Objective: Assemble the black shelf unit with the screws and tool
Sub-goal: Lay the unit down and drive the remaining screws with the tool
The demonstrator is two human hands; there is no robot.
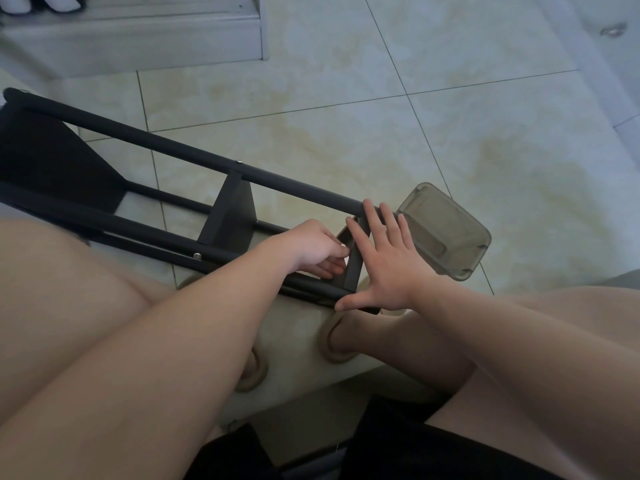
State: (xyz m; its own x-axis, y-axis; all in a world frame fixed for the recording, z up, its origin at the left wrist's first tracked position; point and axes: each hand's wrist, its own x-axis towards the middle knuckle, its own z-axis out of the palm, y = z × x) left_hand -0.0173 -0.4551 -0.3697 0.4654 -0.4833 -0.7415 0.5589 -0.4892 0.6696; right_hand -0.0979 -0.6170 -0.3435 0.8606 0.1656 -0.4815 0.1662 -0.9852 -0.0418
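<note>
Head view: found the black shelf unit (194,152) lying on the tiled floor (346,98), long axis running from upper left down to the lap. Saw the right hand (388,268) flat, fingers spread, pressing the end panel (349,268). Saw the left hand (311,244), just left of that panel, with fingers curled at its edge. Could not tell what it pinched. Judged the left nearer the joint. Noted a translucent container (446,233) just right of the fingertips.

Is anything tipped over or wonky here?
Yes. The clear tub by the right hand looks tipped up on the floor, not sitting flat. The black shelf lies on its side too, though that seems deliberate for building it.
</note>
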